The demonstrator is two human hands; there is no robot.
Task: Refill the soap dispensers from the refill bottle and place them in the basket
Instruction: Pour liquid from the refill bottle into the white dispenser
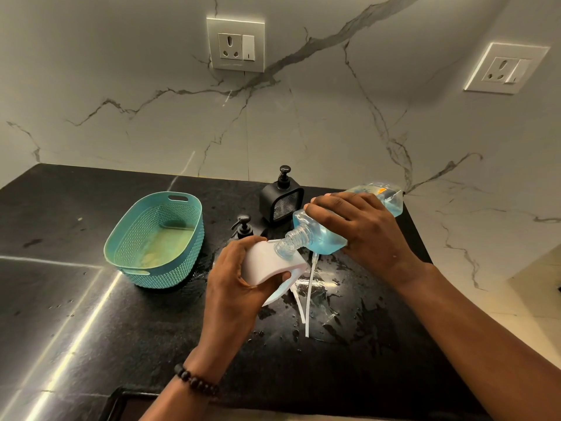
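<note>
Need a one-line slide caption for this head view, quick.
Right hand tips the refill bottle into the white dispenser held by the left hand, beside the basket.

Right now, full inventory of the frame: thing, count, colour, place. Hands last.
refill bottle: 1, clear with blue liquid, tipped, neck at white dispenser
white dispenser: 1, white, tilted above counter
pump tubes: 2, white, on wet counter
square dispenser: 1, black, by wall
small pump: 1, black, behind left hand
basket: 1, teal, counter left
wall sockets: 2, white, wall
counter: 1, black
bracelet: 1, dark, left wrist
left hand: grips white dispenser
right hand: grips refill bottle
</note>
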